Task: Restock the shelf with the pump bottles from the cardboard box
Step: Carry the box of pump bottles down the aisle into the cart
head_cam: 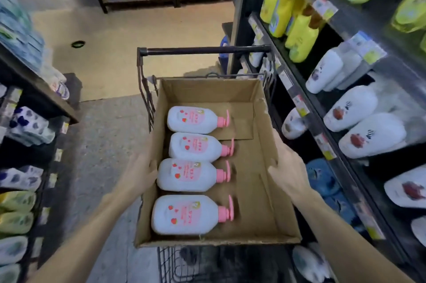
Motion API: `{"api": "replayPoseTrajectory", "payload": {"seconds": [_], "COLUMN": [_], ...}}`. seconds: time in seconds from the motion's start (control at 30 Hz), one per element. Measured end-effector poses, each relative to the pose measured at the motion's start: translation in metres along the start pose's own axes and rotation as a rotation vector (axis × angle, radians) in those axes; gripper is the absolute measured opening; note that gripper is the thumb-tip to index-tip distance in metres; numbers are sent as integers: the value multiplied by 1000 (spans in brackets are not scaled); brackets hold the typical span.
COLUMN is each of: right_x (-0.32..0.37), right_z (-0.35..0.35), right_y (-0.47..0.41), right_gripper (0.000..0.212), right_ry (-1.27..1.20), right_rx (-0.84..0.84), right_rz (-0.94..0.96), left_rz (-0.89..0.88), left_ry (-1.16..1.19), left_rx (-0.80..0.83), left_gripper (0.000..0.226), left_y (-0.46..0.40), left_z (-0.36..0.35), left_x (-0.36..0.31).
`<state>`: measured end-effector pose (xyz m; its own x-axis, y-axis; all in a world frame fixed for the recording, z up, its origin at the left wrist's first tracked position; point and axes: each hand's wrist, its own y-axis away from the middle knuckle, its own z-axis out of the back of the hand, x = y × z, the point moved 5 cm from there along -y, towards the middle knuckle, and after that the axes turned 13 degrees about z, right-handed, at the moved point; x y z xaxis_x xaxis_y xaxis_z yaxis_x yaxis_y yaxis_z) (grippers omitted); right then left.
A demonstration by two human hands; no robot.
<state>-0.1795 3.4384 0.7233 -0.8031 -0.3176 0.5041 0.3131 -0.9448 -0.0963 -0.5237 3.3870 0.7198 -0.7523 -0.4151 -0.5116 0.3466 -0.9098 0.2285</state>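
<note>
Head view is given from above onto a cardboard box (265,195) resting on a wire cart (147,103) in a shop aisle. Four pump bottles are seen lying flat in a row along the left side of the box, white with pink pump heads turned to the right: the farthest pump bottle (191,119), the second pump bottle (194,147), the third pump bottle (187,175) and the nearest pump bottle (184,214). The right half of the box floor is bare.

The box is gripped at both sides. The left hand (140,174) is laid against the outer left wall, its grip closed flat on the cardboard, fingers hooked over the rim beside the third bottle. The right hand (287,167) is pressed on the right wall, fingers spread along the flap. No bottle is held by either hand.

The shelf (306,107) stands just to the right of the cart, its tiers stocked with white and yellow-green bottles; no bottle with a pink pump can be made out on it, though blur prevents certainty.

The restocking is judged to be barely begun or paused: all four visible bottles remain to be lifted out and stood on the shelf, and the box itself appears to be under positioning first.
</note>
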Motion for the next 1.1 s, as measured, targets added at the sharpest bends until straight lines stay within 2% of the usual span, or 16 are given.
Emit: {"api": "replayPoseTrajectory", "payload": {"seconds": [0.1, 0.17, 0.37, 0.57, 0.7, 0.83, 0.97, 1.1], "right_x": [-13, -17, -37, -62, -83, -111, -138, -154], "right_z": [-13, -22, -68, -121, -158, -193, -236, -280], "right_y": [-14, -16, -1, 29, 39, 43, 48, 63], "right_gripper": [94, 91, 92, 85, 85, 91, 99, 97], "right_ry": [20, 9, -25, -32, 4, 30, -30, -2], "right_rx": [19, 18, 58, 153, 208, 245, 293, 331], "right_rz": [-24, -36, -75, -188, -217, -203, -247, -327], "left_rz": [-39, 4, 91, 229, 311, 330, 428, 502], "left_ry": [53, 54, 25, 12, 28, 20, 70, 84], "left_rx": [-21, -15, -12, 80, 121, 141, 196, 218], "left_gripper": [77, 81, 83, 81, 89, 98, 97, 95], "left_y": [-10, -14, -21, -12, -9, -7, -13, -18], "left_z": [-18, -30, -71, -125, -166, -206, -252, -290], "left_x": [6, 14, 44, 77, 97, 107, 134, 158]}}
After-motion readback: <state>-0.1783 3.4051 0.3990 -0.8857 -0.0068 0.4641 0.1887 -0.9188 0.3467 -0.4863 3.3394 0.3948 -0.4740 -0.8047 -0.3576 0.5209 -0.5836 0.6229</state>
